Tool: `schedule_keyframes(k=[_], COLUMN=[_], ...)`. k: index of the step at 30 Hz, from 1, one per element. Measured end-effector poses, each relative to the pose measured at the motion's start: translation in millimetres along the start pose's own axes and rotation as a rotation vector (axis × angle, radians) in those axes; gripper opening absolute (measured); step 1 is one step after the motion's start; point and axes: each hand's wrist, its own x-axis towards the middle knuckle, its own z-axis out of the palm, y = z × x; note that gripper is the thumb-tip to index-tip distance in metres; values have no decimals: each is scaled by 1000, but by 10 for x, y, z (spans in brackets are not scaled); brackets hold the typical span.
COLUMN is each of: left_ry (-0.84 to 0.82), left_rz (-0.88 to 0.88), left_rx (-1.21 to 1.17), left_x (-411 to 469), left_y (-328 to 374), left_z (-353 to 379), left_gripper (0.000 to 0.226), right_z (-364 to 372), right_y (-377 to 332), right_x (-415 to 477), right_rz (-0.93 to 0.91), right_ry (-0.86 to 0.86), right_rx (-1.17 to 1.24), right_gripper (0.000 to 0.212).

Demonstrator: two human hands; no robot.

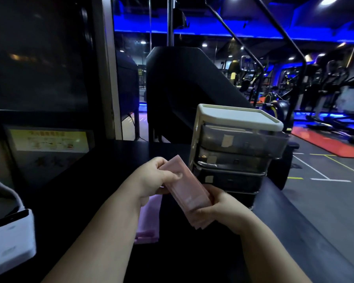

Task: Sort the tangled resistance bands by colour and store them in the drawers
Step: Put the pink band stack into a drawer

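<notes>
Left hand (157, 177) pinches the top and right hand (223, 209) grips the bottom of the folded pink band (185, 189), centre-low in frame beside the drawers (233, 152). I judge it light, limp, tacky; I'd hold its folded ends.

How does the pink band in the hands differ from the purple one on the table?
The pink band is held up between left hand and right hand; the purple band lies on the table, in neither hand. The pink band slants; the purple band lies flat. Both are flat strips.
</notes>
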Motion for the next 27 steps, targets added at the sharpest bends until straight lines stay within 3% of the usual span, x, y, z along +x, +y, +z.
schedule_keyframes(k=[5, 13, 23, 27], left_ry=[40, -62, 110, 255], left_rz=[-12, -1, 163, 223], left_rx=[-219, -127, 84, 335], left_x=[73, 161, 383, 467], left_y=[-57, -229, -371, -363], left_z=[310, 730, 1003, 1055], left_gripper=[14, 25, 30, 44], right_z=[-312, -529, -778, -800], right_y=[314, 538, 706, 646], right_x=[-79, -220, -99, -82], right_rz=[-31, -104, -154, -239], right_ry=[242, 338, 548, 596], right_rx=[392, 751, 469, 337], right_gripper=[64, 31, 46, 29])
